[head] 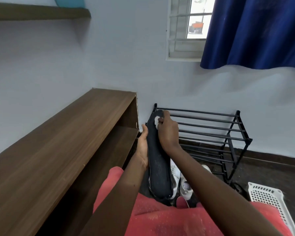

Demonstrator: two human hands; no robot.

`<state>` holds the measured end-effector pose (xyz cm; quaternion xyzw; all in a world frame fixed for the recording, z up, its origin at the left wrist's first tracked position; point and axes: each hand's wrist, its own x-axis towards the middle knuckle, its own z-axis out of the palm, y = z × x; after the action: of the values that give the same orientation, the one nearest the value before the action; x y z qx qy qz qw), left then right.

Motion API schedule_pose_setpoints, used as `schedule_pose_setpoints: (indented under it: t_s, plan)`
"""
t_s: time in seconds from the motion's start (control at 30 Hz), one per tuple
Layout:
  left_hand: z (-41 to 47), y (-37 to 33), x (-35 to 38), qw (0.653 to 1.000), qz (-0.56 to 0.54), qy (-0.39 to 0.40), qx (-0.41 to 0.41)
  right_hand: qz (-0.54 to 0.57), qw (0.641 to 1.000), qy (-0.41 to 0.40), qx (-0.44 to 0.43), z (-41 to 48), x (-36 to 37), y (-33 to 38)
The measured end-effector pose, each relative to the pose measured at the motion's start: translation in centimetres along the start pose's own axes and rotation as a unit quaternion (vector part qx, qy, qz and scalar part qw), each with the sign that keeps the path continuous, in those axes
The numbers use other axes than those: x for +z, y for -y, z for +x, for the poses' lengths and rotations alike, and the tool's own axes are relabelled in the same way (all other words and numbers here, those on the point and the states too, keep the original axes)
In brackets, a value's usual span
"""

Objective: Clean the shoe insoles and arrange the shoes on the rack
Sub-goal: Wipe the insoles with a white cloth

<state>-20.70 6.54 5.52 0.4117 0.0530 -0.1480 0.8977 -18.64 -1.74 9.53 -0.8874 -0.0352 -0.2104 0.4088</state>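
A long black insole stands lengthwise in front of me, toe end up. My left hand grips its left edge, fingers curled round from behind. My right hand pinches a small white wad and presses it on the insole's upper end. Two white shoes lie on the dark floor below the insole, partly hidden by it and by my right forearm. The black metal shoe rack stands against the wall just behind my hands, with nothing on its bars.
A brown wooden shelf unit runs along the left. A white perforated plastic basket sits on the floor at the lower right. A window with a blue curtain is above the rack. My lap in red cloth fills the bottom.
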Motion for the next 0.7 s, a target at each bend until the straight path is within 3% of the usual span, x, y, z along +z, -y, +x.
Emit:
schedule_pose_setpoints:
  t_s: [0.17,0.4,0.7]
  plan:
    - [-0.2,0.4,-0.2,1.000,0.001,-0.022,-0.002,-0.021,1.000,0.002,-0.012,-0.8,0.1,-0.3]
    - [0.5,1.2,-2.2,0.994,0.016,-0.107,-0.029,-0.057,0.993,0.089,-0.054,-6.6,1.2,-1.0]
    - [0.3,2.5,-2.2,0.998,0.018,-0.050,-0.031,-0.008,0.999,0.026,-0.027,-1.8,0.8,-2.2]
